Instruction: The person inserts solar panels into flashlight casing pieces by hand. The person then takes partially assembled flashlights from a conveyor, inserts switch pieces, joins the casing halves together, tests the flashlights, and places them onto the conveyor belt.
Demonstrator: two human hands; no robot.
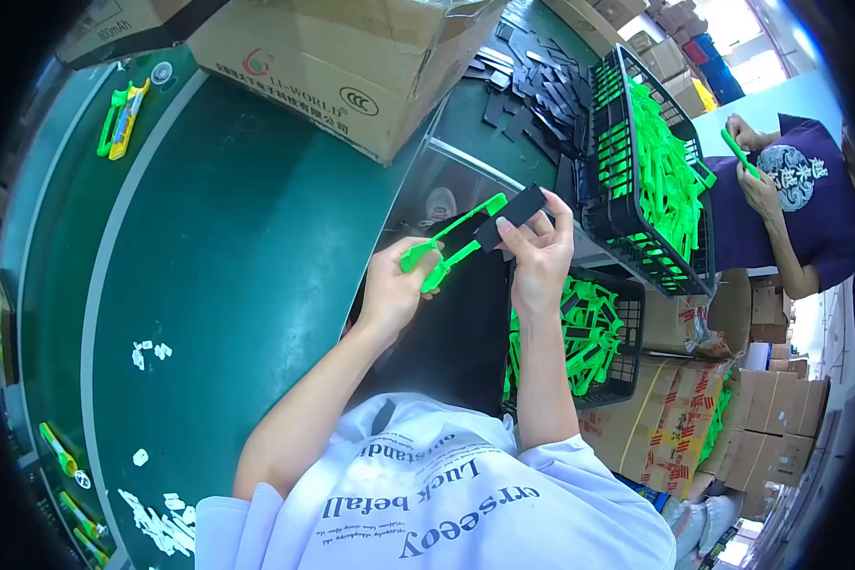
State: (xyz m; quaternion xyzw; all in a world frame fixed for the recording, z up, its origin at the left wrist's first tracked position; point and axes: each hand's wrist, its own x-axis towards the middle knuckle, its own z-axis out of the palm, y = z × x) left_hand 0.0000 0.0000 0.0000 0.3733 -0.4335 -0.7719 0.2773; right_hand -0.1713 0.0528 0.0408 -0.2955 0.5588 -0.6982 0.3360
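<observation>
My left hand (pixel 392 287) is closed on a bright green plastic frame (pixel 465 221) with two long arms spread apart like a fork. Thumb and fingers pinch its rounded end. In my right hand (pixel 541 256) is a flat black rectangular piece (pixel 522 209), held between thumb and fingers. The black piece lies at the free ends of the green arms; whether it is fitted onto them I cannot tell. Both hands are in front of my body, beside the edge of the green work surface (pixel 228 247).
A black crate (pixel 603 176) of green frames stands right of loose black pieces (pixel 532 85). Below it is another crate (pixel 627 366) with green frames. A large carton (pixel 323 71) sits on the green surface. Another person (pixel 788 199) holds a green piece at far right.
</observation>
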